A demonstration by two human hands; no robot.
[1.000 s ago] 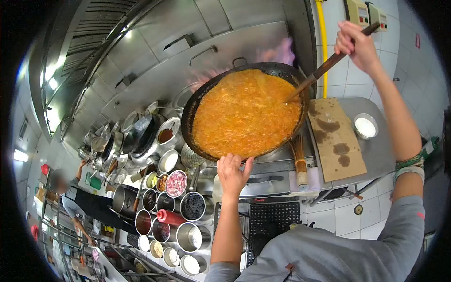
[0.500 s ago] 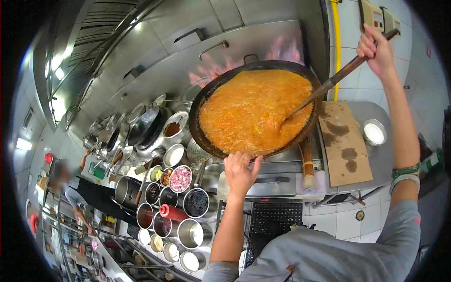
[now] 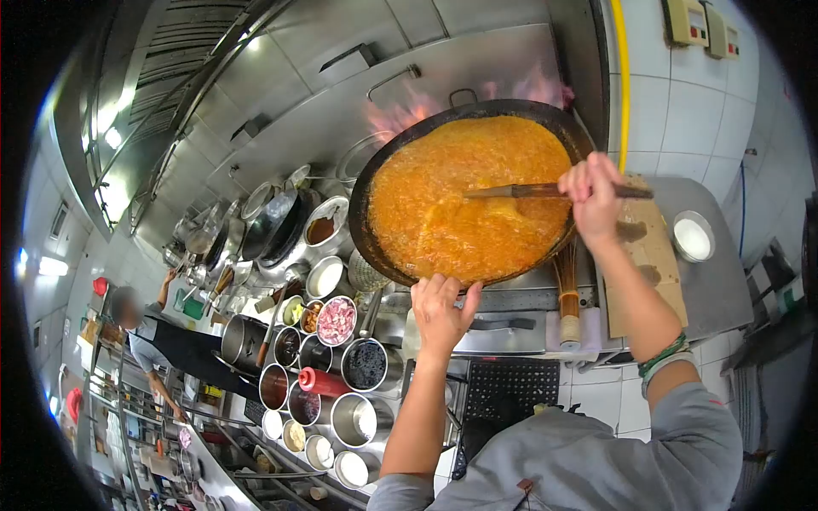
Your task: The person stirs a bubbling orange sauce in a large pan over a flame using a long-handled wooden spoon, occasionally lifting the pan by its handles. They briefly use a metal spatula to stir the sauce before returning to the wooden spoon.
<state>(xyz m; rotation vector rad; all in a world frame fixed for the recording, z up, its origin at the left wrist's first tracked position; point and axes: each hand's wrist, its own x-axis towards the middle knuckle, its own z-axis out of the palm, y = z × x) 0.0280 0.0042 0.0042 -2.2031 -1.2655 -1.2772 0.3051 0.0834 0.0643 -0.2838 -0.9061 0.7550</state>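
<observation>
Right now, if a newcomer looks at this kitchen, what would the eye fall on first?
Probably the large black wok of orange sauce, upper centre, with flames behind its far rim. Next, the wooden handle held crosswise over the wok's right side by the right grip, with the left grip at the near rim. Below left, a red squeeze bottle lies among metal pots.

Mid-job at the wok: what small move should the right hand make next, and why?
Probably sweep the long stirrer gently through the orange mixture, toward the wok's near side. The right hand grips its shaft, its tip reaches into the mixture, and flames behind suggest strong heat, so stirring may help prevent sticking.
</observation>
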